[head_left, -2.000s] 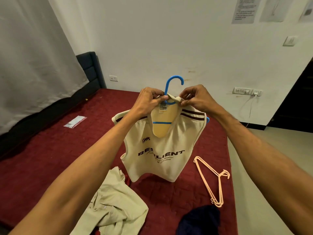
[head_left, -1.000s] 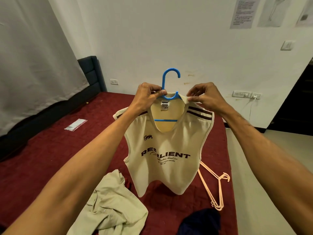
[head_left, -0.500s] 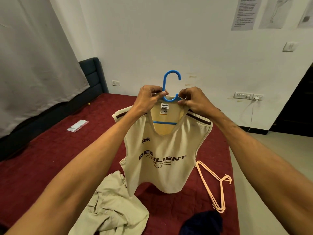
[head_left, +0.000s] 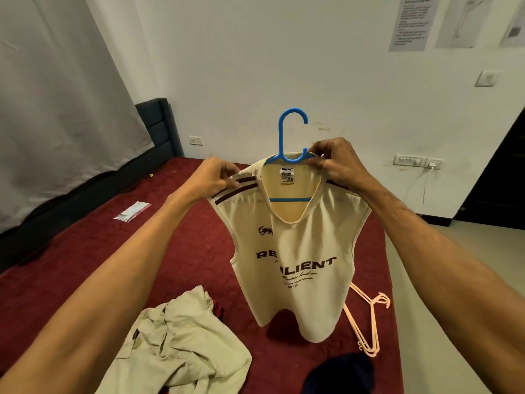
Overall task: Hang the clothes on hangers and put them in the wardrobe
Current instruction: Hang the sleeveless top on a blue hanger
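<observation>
A cream sleeveless top (head_left: 298, 260) with dark lettering and striped shoulders hangs on a blue plastic hanger (head_left: 287, 137), held up above the bed. My left hand (head_left: 216, 180) pinches the top's left shoulder by the stripes. My right hand (head_left: 338, 166) pinches the collar and the hanger's right arm near the neck. The hanger's hook sticks up free above the collar; its lower bar shows through the neck opening.
On the dark red bed (head_left: 85, 265) lie a crumpled beige shirt (head_left: 176, 345), a dark blue garment (head_left: 341, 373), peach hangers (head_left: 366, 322) at the right edge and a small plastic packet (head_left: 132, 211). A white wall stands behind; a dark doorway (head_left: 500, 177) opens at right.
My left hand has slid from the collar out to the left shoulder. The top and hanger have shifted a little to the right, and the top hangs wider on the hanger.
</observation>
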